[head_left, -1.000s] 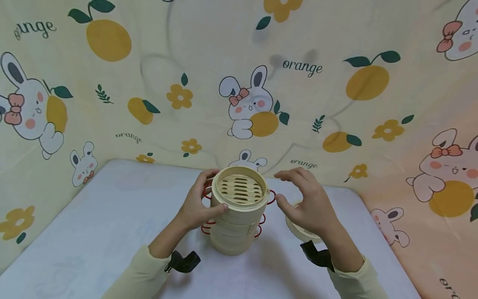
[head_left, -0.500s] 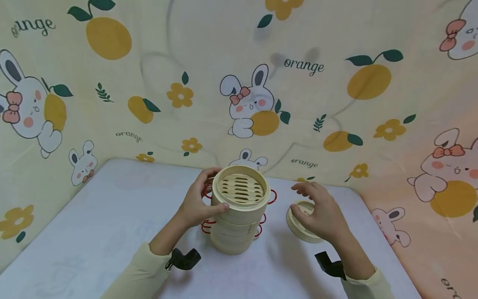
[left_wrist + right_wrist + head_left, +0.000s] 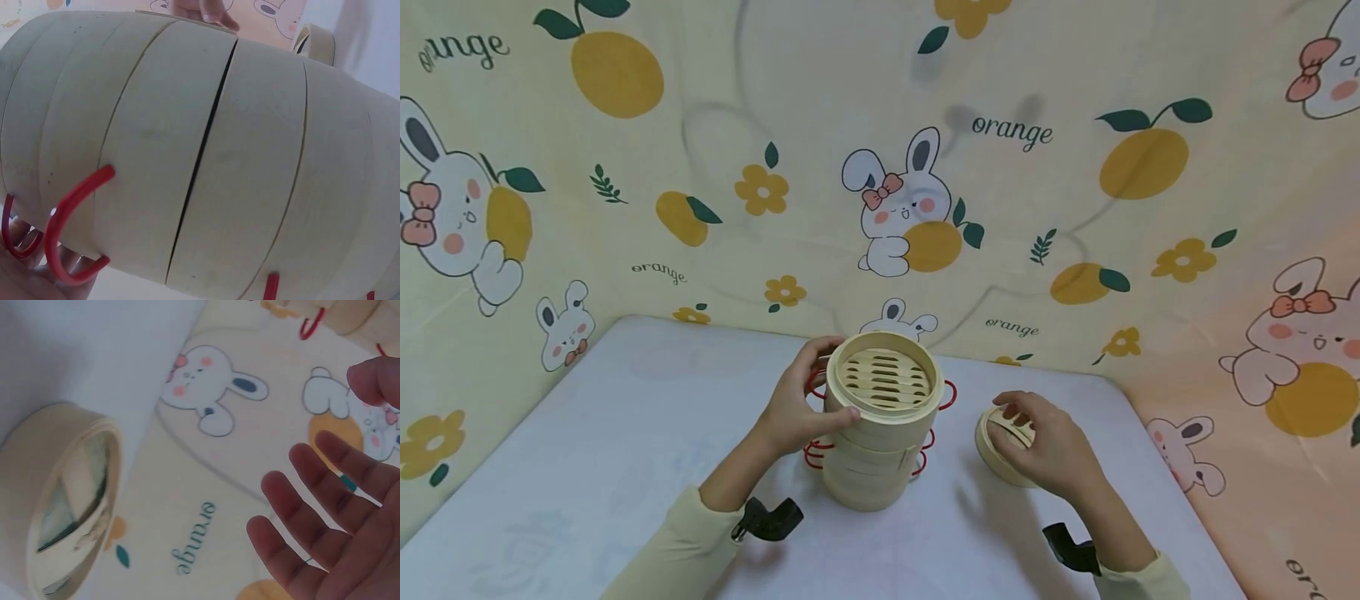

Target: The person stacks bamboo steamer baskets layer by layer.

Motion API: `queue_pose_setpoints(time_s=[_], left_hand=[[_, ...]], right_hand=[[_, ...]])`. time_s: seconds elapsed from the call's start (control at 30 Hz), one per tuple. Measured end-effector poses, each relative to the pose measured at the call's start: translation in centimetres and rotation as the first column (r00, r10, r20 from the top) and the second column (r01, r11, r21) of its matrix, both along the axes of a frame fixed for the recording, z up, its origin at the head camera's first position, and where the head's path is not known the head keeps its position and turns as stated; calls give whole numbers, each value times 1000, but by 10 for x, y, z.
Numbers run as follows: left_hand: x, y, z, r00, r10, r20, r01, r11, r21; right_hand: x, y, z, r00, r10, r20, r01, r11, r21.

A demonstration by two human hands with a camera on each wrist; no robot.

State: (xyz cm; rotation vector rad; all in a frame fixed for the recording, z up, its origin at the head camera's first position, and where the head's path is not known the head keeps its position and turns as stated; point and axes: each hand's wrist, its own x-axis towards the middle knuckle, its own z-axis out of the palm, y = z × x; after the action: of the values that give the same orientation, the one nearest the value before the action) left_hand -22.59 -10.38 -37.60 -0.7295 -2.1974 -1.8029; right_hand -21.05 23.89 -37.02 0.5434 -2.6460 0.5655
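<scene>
A stack of pale bamboo steamers [image 3: 867, 479] with red side handles [image 3: 55, 228] stands upright on the table in the head view. Its top basket is uncovered and shows a slatted floor. My left hand [image 3: 797, 408] grips the upper part from the left, thumb on the front and fingers round the back. To the right of the stack lies a round bamboo lid [image 3: 994, 457]. My right hand [image 3: 1056, 446] hovers over that lid with relaxed, bent fingers, partly covering it. In the right wrist view its fingers [image 3: 281, 553] are spread and hold nothing, apart from the lid.
The white table [image 3: 625, 467] backs onto a cream cloth [image 3: 805, 75] printed with rabbits, oranges and flowers. Black straps [image 3: 767, 523] sit at both wrists. In the left wrist view the steamer wall fills most of the picture.
My right hand has moved away from the right side of the stack, rightward and down over the lid. The left hand and the stack have stayed in place.
</scene>
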Motion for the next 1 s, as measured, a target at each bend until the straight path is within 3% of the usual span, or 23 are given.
queue_pose_setpoints(time_s=[0.6,1.0], left_hand=[[-1,0,-1,1000,4,5,-4,1000,-8],[0,0,-1,1000,3,6,-3,1000,-16]], right_hand=[[0,20,-40,983,-57,174,43,996,82],[-5,27,-55,976,-104,193,82,990,118]])
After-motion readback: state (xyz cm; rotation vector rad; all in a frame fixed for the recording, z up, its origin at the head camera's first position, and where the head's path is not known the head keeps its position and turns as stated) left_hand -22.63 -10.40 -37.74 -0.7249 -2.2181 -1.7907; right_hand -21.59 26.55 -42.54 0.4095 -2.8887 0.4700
